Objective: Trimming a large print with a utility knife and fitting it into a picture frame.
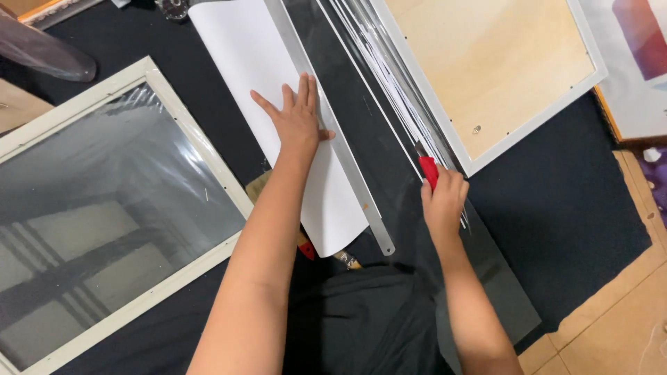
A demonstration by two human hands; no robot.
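A red-handled utility knife (428, 169) sits clenched in the right hand (445, 201), its blade end pointing away from the person onto a dark glossy sheet (379, 153); just left of it, a long grey metal ruler (333, 132) runs diagonally, pinned under the flat, spread-fingered left hand (297, 118), which also rests on a white sheet of paper (278, 104); a white frame with pale wooden backing (486, 62) lies to the right; a glazed cream frame (118, 208) lies far left on the black surface (556, 208).
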